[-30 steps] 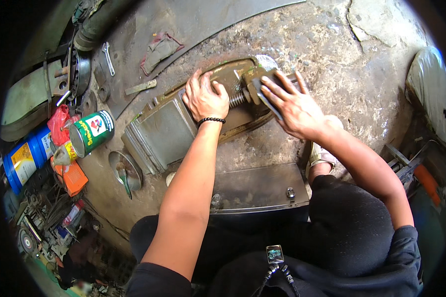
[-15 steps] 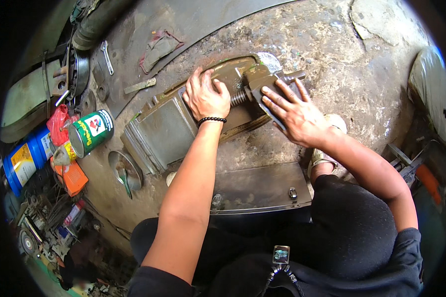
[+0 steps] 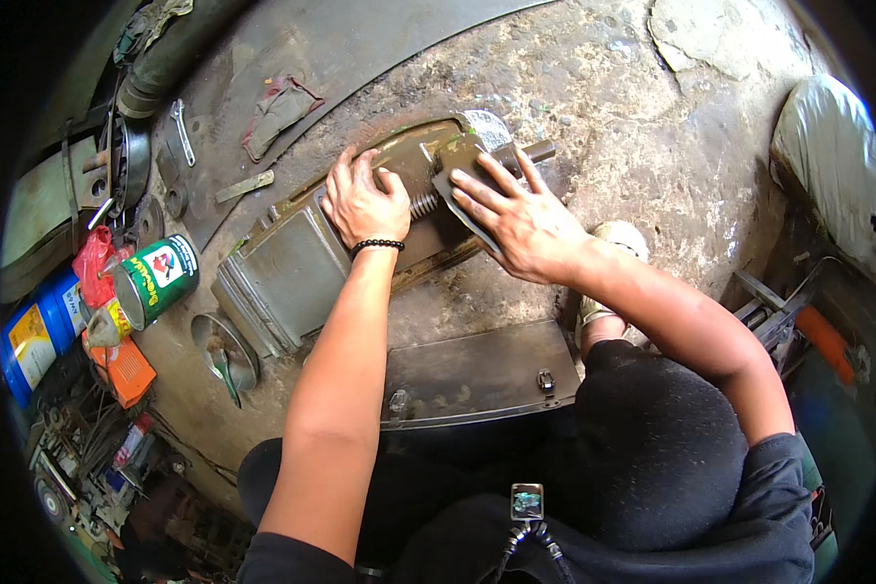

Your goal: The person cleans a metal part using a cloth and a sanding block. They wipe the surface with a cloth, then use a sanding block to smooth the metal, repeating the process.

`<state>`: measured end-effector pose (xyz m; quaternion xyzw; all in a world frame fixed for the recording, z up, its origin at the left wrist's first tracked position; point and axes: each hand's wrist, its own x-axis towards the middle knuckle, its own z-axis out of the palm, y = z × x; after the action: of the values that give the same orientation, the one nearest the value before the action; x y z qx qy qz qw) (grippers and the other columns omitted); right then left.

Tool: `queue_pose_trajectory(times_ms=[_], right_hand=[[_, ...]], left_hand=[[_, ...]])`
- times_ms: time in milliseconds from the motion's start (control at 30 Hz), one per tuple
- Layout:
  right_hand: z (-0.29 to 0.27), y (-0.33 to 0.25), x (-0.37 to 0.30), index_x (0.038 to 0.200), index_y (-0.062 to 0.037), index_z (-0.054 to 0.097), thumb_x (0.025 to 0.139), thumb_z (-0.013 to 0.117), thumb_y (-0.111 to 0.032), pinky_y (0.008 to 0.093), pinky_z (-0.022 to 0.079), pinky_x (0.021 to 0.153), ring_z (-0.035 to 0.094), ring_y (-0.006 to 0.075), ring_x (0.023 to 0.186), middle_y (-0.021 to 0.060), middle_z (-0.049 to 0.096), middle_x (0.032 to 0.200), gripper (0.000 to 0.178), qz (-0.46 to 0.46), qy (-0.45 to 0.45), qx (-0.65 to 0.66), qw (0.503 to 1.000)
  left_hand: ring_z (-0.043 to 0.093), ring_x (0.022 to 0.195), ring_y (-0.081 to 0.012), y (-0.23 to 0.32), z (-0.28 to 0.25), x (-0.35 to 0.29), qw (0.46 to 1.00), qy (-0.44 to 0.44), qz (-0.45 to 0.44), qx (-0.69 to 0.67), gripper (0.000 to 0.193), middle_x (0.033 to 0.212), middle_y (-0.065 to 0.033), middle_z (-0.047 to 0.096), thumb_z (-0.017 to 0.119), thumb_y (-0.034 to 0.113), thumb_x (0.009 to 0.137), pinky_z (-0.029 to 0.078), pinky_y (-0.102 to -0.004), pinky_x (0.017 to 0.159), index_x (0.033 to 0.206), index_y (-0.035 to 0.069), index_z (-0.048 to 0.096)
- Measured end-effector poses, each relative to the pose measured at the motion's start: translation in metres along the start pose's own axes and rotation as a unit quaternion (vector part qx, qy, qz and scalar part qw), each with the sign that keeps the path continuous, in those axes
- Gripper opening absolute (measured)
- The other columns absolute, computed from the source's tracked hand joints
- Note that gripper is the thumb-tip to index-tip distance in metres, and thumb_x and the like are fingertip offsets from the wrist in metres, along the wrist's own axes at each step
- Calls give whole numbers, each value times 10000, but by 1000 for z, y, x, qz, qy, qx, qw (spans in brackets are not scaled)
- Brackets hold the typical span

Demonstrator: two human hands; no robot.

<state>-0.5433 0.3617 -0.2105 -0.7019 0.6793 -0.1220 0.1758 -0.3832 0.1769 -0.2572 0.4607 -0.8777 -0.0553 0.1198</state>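
Observation:
A large brown and grey machine vise (image 3: 287,271) lies on the floor in front of me. My left hand (image 3: 365,204), with a black bead bracelet at the wrist, grips the vise body just left of its screw (image 3: 424,206), fingers bent over the metal. My right hand (image 3: 521,219) lies with fingers outstretched across the screw-end block (image 3: 459,153). Beneath its fingers it presses a dark thin sheet that looks like sandpaper (image 3: 465,220), one edge sticking out toward the screw. My palm hides the rest of the sheet.
Left of the vise stand a metal bowl with a brush (image 3: 222,365), a green can (image 3: 165,277) and a blue bucket (image 3: 44,336). A wrench (image 3: 182,131), a flat bar (image 3: 245,186) and a rag (image 3: 280,117) lie beyond. Near my legs is a metal panel (image 3: 477,375).
The view has shifted, so everything sits further left in the picture. My right hand and the sheet have slid slightly left over the block. My left hand keeps its place on the vise.

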Motion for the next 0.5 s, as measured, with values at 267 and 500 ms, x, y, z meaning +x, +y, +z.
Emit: queue_pose_trajectory(times_ms=[267, 500], right_hand=[[0, 3, -4, 1534, -110, 454, 1022, 499, -382, 619, 106, 1247, 237, 331, 1548, 58, 364, 1638, 581, -23, 33, 29, 999], [-6, 3, 0, 1532, -105, 458, 1006, 517, -368, 622, 60, 1252, 194, 333, 1564, 73, 355, 1644, 591, -14, 29, 20, 999]], left_hand=[[524, 1318, -302, -1, 1, 0, 1000, 6, 8, 4, 321, 1376, -81, 601, 605, 218, 864, 383, -485, 1104, 1161, 153, 708], [520, 1321, -304, -1, 1, 0, 1000, 0, 6, 10, 324, 1377, -82, 600, 618, 222, 857, 379, -489, 1101, 1160, 159, 715]])
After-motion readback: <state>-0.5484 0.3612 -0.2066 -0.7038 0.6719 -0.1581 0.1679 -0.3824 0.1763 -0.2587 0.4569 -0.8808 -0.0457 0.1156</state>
